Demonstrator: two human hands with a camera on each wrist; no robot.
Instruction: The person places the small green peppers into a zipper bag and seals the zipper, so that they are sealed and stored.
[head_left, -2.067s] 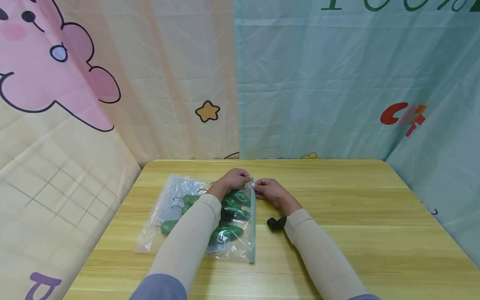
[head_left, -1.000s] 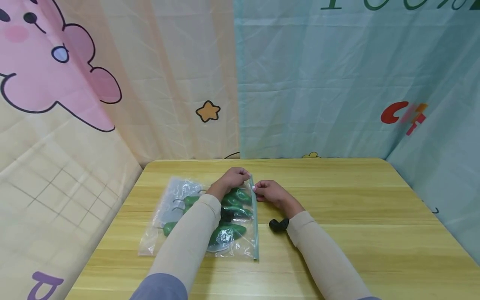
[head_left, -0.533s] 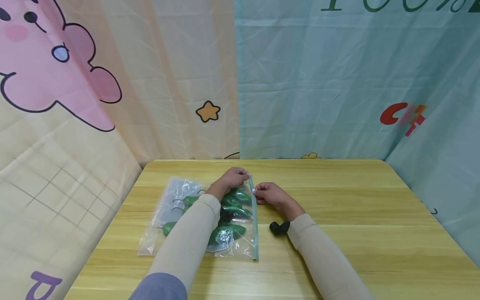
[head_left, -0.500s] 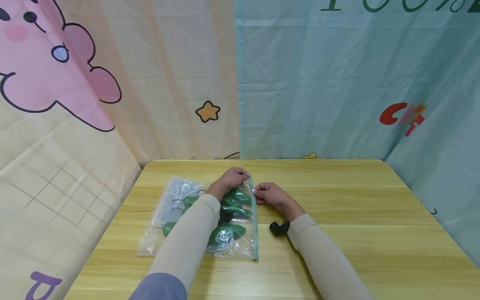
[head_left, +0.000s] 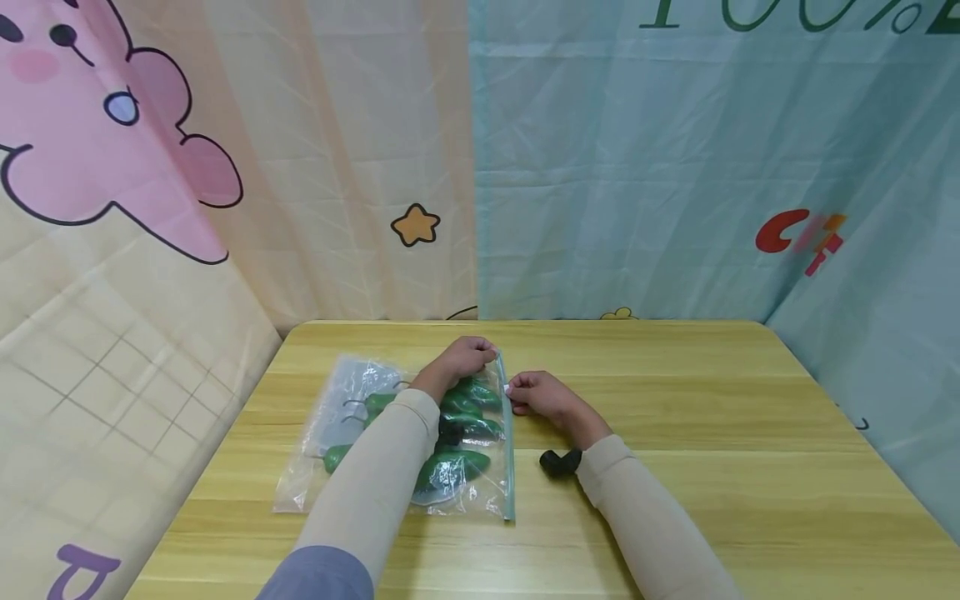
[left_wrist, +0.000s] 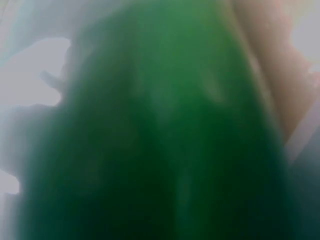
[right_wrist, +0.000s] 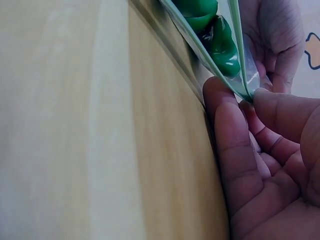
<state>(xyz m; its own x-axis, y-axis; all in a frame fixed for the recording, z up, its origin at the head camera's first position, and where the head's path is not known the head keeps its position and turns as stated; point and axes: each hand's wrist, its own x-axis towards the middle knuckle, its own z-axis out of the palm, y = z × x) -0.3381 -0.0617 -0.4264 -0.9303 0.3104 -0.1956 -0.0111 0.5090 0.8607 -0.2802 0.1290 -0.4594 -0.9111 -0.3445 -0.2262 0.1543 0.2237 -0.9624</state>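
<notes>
A clear zip bag (head_left: 296,492) lies flat on the table with several green peppers (head_left: 453,469) in it. Its pale green zip strip (head_left: 510,475) runs along the right side. My left hand (head_left: 463,358) pinches the bag's far right corner. With thumb and fingers, my right hand (head_left: 549,396) pinches the strip just nearer than that, at a small white piece. In the right wrist view the two zip edges (right_wrist: 200,47) stand apart and meet at my right fingertips, with peppers (right_wrist: 223,47) between them. A blurred green pepper (left_wrist: 165,125) fills the left wrist view.
The wooden table (head_left: 712,467) stretches out to the right of the bag. A black wrist camera (head_left: 560,463) sits under my right sleeve. Patterned curtains (head_left: 600,167) enclose the table at the back and sides.
My right hand has slid a little toward me along the zip strip. The bag shifted slightly right, then stayed nearly still. My left hand keeps its hold at the far corner.
</notes>
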